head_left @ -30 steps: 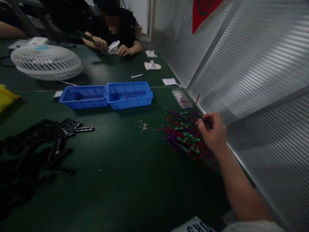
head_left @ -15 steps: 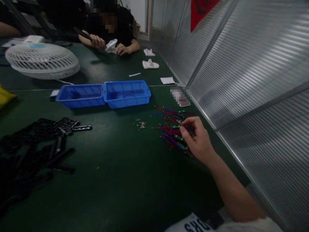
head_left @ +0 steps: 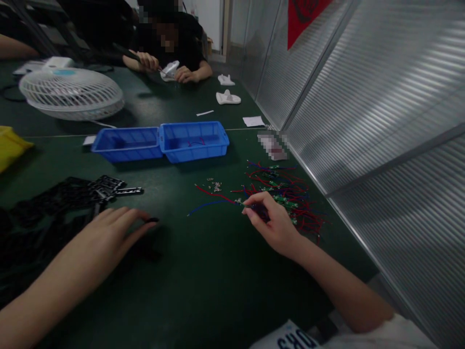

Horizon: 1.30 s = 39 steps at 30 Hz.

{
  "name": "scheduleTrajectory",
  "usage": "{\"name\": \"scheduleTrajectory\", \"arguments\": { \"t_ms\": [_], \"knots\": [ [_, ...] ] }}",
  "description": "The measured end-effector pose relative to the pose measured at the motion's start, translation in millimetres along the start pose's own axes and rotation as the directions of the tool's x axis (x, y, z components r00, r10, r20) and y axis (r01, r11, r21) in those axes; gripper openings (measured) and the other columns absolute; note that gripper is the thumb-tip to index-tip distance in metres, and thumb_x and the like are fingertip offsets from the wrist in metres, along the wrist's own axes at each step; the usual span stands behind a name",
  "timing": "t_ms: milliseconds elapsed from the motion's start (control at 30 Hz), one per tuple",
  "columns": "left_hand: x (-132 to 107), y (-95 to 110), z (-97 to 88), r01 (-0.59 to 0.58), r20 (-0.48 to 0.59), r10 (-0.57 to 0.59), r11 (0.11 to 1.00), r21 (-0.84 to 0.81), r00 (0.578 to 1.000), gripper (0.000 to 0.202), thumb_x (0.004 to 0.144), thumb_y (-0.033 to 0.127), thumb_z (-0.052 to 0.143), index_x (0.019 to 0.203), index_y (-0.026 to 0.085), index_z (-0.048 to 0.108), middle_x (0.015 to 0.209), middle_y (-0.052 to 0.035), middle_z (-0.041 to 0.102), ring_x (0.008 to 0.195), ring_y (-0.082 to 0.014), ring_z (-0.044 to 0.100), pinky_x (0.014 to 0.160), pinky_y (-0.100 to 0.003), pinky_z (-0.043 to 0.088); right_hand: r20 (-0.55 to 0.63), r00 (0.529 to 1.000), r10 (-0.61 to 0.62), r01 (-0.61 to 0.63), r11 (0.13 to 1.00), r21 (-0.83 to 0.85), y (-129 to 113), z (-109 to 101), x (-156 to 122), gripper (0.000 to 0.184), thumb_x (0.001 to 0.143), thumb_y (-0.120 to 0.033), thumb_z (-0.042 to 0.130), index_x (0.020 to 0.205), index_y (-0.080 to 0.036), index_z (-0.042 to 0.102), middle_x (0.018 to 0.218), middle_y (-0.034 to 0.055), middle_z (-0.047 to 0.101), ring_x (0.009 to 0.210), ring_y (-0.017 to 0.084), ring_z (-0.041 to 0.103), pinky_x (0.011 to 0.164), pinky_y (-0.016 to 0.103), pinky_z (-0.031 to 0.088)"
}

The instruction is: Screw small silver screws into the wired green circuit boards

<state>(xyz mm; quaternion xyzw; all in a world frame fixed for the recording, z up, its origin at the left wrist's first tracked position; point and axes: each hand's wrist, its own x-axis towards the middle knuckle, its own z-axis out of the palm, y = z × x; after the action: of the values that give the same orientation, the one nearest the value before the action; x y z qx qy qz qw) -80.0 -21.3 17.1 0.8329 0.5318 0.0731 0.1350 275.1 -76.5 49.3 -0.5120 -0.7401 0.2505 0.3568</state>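
Between the thumb and fingers of my right hand (head_left: 272,220) is a small circuit board (head_left: 240,202), its red and blue wires trailing to the left. Just right of that hand lies a pile of similar wired green boards (head_left: 290,201). My left hand (head_left: 112,232) pinches a black plastic part (head_left: 152,220), mostly hidden by the fingers. Under and behind the left hand spreads a heap of black plastic parts (head_left: 72,194), some of them long and narrow. A little cluster of small screws (head_left: 217,186) sits on the green table (head_left: 203,281) between the hands.
Two blue bins (head_left: 196,155) stand beyond the hands, the right one with a red and blue wire inside. A white fan (head_left: 72,92) lies at the far left near a yellow object (head_left: 12,148). Across the table a co-worker (head_left: 170,48) handles a white part. A ribbed partition (head_left: 363,121) borders the right.
My right hand has moved left off the pile with one wired board. My left hand has come into view from the left, holding a black part.
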Motion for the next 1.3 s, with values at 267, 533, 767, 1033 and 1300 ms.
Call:
{"name": "scheduleTrajectory", "arguments": {
  "t_ms": [267, 533, 767, 1033, 1300],
  "knots": [
    [33.1, 56.2, 33.7, -0.171, 0.086, 0.189, 0.967, -0.188, 0.978, 0.050, 0.091, 0.066, 0.042, 0.107, 0.021, 0.058, 0.102, -0.0086, 0.064, 0.095, -0.0263, 0.059, 0.083, -0.040, 0.049, 0.074, 0.996, 0.042, -0.045, 0.998, 0.043, 3.1, 17.9, -1.4, 0.018, 0.098, -0.030, 0.046, 0.114, -0.023, 0.050, 0.105, 0.0053, 0.065, 0.096, 0.017, 0.066, 0.083, 0.034, 0.052],
    [24.2, 9.9, 24.3, -0.236, 0.112, 0.237, 0.971, -0.024, 0.965, 0.049, 0.084, 0.070, 0.050, 0.090, 0.022, 0.057, 0.087, -0.0068, 0.063, 0.084, -0.0271, 0.059, 0.076, -0.039, 0.046, 0.044, 0.999, -0.009, 0.013, 0.996, -0.093, 10.7, 26.1, -5.7, 0.018, 0.098, -0.031, 0.047, 0.114, -0.022, 0.049, 0.105, 0.0074, 0.065, 0.093, 0.019, 0.065, 0.082, 0.037, 0.053],
    [32.5, -7.2, -2.1, -0.085, -0.073, 0.159, 0.800, 0.594, 0.985, 0.039, 0.101, 0.037, 0.026, 0.094, 0.015, 0.057, 0.089, -0.0132, 0.059, 0.090, -0.0309, 0.054, 0.080, -0.043, 0.040, 0.029, 0.979, -0.202, 0.200, 0.926, -0.319, 16.2, 33.6, -6.9, 0.016, 0.097, -0.025, 0.047, 0.110, -0.018, 0.053, 0.097, 0.0083, 0.067, 0.085, 0.019, 0.063, 0.076, 0.034, 0.052],
    [10.4, 38.5, 13.4, -0.185, -0.035, 0.190, 0.975, 0.125, 0.981, 0.035, 0.096, 0.048, 0.042, 0.104, 0.016, 0.055, 0.094, -0.0096, 0.064, 0.090, -0.0258, 0.059, 0.082, -0.041, 0.047, 0.036, 0.969, -0.246, 0.243, 0.907, -0.344, 18.2, 35.1, -7.1, 0.015, 0.097, -0.022, 0.048, 0.110, -0.017, 0.054, 0.094, 0.0072, 0.067, 0.083, 0.018, 0.061, 0.074, 0.032, 0.049],
    [9.0, 46.6, 36.8, -0.247, -0.003, 0.248, 0.966, -0.081, 0.969, 0.026, 0.097, 0.041, 0.046, 0.107, 0.019, 0.058, 0.095, -0.0064, 0.064, 0.087, -0.0222, 0.061, 0.076, -0.036, 0.050, 0.070, 0.955, -0.289, 0.296, 0.894, -0.337, 25.2, 37.2, -7.8, 0.015, 0.097, -0.021, 0.048, 0.109, -0.017, 0.055, 0.094, 0.0063, 0.068, 0.082, 0.017, 0.061, 0.072, 0.031, 0.046]
  ]
}}
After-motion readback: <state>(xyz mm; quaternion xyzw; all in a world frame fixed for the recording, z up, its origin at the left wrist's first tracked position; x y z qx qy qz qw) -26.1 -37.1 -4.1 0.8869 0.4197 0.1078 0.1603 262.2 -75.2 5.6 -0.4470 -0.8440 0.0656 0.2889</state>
